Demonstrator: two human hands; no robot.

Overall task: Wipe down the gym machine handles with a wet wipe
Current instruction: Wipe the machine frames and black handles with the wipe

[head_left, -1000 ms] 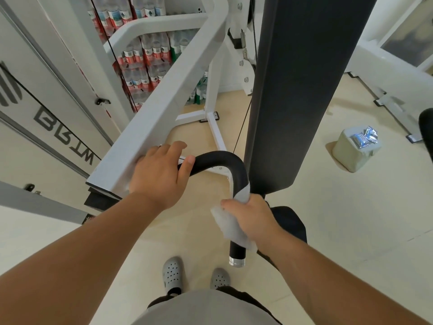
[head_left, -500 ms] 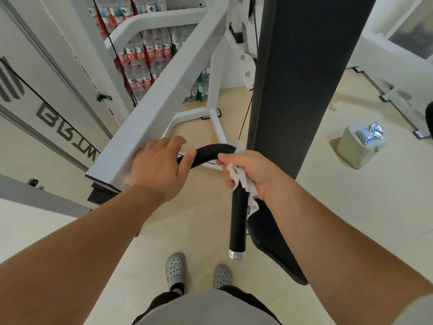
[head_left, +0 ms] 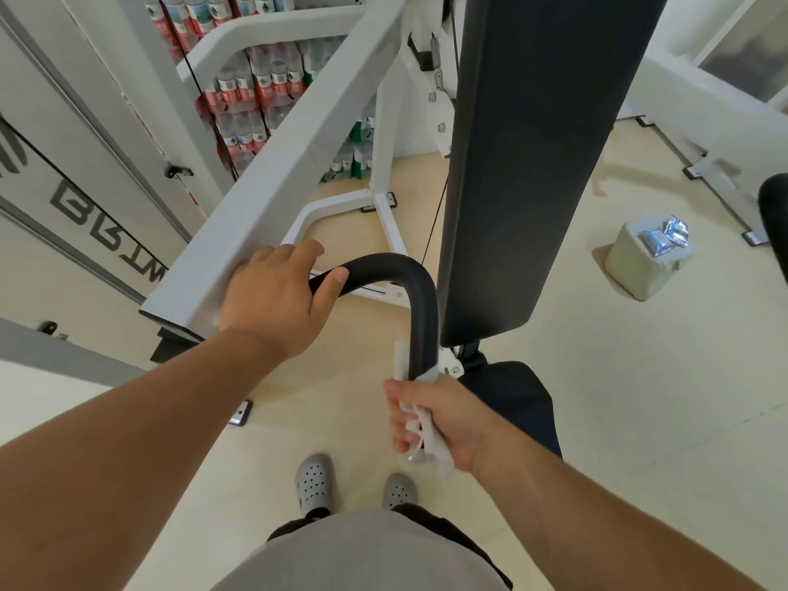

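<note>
Right hand (head_left: 439, 420) slid down one handle (head_left: 420, 292), one wipe (head_left: 436, 446), left hand (head_left: 273, 300) gripping

Bright, even daylight on my feed, soft shadow beside the bin (head_left: 639, 270), frame edges bowed, focus sharp throughout.

— Is there anything here you can read?

— Only the big dark letters (head_left: 108, 236) on the pale wall panel (head_left: 42, 266) at the left. They run slantwise and look turned about from here. I make out roughly B, R, I, M (the second could just as well be another B).

— What about the bottles?

— The stacked bottles (head_left: 256, 91) have red and blue labels, but the print is too small to read. The silver packets (head_left: 661, 236) on the bin (head_left: 639, 275) show blue patches, and nothing on them is legible.
</note>
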